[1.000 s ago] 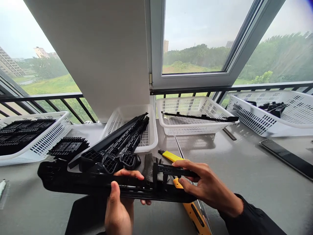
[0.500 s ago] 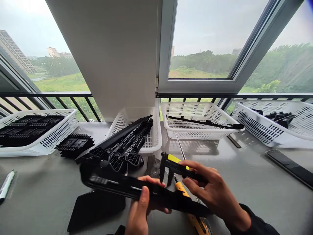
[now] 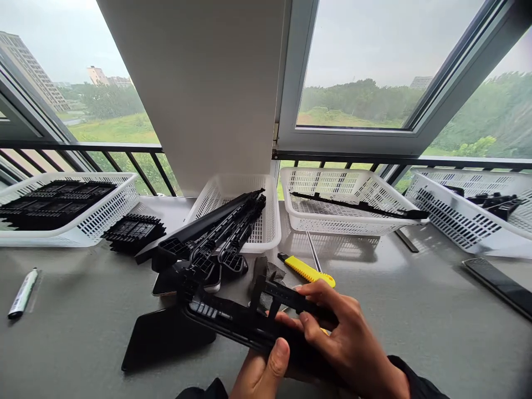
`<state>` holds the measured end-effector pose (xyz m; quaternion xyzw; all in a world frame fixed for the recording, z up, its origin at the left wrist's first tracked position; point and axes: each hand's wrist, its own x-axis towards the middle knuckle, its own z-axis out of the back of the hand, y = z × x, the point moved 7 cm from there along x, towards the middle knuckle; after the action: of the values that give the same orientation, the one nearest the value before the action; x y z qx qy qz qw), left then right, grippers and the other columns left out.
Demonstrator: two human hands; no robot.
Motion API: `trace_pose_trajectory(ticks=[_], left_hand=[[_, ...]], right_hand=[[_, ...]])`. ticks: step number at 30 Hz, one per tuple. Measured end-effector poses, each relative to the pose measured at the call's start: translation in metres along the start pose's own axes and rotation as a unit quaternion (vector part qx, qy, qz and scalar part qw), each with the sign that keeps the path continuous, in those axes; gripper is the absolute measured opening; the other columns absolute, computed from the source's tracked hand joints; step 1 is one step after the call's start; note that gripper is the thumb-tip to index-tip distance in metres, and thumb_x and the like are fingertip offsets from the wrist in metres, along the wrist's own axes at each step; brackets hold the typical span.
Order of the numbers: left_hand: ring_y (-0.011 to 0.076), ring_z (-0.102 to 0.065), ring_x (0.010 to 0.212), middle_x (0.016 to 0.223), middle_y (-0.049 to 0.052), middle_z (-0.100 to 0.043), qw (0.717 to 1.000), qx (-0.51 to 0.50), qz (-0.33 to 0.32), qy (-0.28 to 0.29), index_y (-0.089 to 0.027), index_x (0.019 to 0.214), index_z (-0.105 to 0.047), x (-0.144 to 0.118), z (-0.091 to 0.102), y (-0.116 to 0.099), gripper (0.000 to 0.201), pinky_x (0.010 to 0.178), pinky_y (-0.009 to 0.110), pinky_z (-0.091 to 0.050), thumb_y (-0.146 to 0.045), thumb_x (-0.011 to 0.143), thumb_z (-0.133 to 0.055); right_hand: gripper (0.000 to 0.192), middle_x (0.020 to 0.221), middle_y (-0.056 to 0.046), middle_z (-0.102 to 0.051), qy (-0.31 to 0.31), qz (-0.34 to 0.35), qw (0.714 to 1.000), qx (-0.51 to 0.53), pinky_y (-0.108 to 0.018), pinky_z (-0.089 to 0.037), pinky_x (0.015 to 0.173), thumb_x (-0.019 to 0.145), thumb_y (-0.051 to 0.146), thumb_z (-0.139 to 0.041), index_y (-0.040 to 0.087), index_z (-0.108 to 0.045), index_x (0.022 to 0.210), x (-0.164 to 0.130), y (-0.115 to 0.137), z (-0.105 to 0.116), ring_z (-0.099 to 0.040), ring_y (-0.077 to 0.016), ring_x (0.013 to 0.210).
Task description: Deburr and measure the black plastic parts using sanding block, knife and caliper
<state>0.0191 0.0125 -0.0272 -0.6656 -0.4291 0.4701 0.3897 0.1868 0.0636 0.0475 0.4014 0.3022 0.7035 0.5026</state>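
Calipers, black and slim (image 3: pixel 291 297), were grasped in the right hand (image 3: pixel 343 330), jaws parted beside a long, black moulded-plastic strip (image 3: pixel 245 325) at six o'clock, which the left hand (image 3: pixel 264 370) clasped. A yellow ribbed knife (image 3: pixel 307 270) lay at the calipers' one o'clock on the grey tabletop (image 3: pixel 83 310).

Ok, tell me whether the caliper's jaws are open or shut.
Open: the black caliper, held in the right hand, shows a clear gap between its two lower jaws.
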Motion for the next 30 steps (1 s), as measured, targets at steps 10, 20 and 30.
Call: trace_pose_trajectory(ticks=[10, 20, 30], left_hand=[[0.0364, -0.050, 0.151, 0.149, 0.010, -0.069, 0.999, 0.022, -0.009, 0.035, -0.027, 0.142, -0.068, 0.002, -0.003, 0.006, 0.057, 0.133, 0.053, -0.030, -0.064, 0.099, -0.060], [0.0384, -0.045, 0.155, 0.149, 0.008, -0.069, 0.999, 0.019, 0.032, 0.002, -0.029, 0.138, -0.071, 0.000, 0.003, 0.009, 0.054, 0.133, 0.055, -0.029, -0.065, 0.097, -0.064], [0.0389, -0.056, 0.146, 0.140, 0.012, -0.074, 0.999, -0.006, 0.035, 0.015, -0.027, 0.137, -0.070, 0.001, 0.003, 0.006, 0.050, 0.128, 0.059, -0.037, -0.060, 0.100, -0.062]], right_hand=[[0.023, 0.094, -0.006, -0.078, 0.004, -0.036, 0.999, 0.021, -0.033, -0.068, 0.076, 0.090, 0.025, -0.068, 0.024, -0.073, 0.113, -0.002, -0.011, 0.000, -0.081, -0.0243, 0.089], [0.023, 0.099, -0.005, -0.086, 0.006, 0.042, 0.999, 0.029, -0.030, -0.068, 0.077, 0.094, 0.025, -0.071, 0.025, -0.078, 0.116, 0.003, 0.003, 0.005, -0.084, -0.0224, 0.086], [0.024, 0.113, -0.003, -0.086, 0.033, 0.068, 0.995, 0.057, -0.029, -0.068, 0.087, 0.102, 0.028, -0.070, 0.029, -0.078, 0.125, 0.007, 0.009, 0.007, -0.083, -0.0205, 0.098]])
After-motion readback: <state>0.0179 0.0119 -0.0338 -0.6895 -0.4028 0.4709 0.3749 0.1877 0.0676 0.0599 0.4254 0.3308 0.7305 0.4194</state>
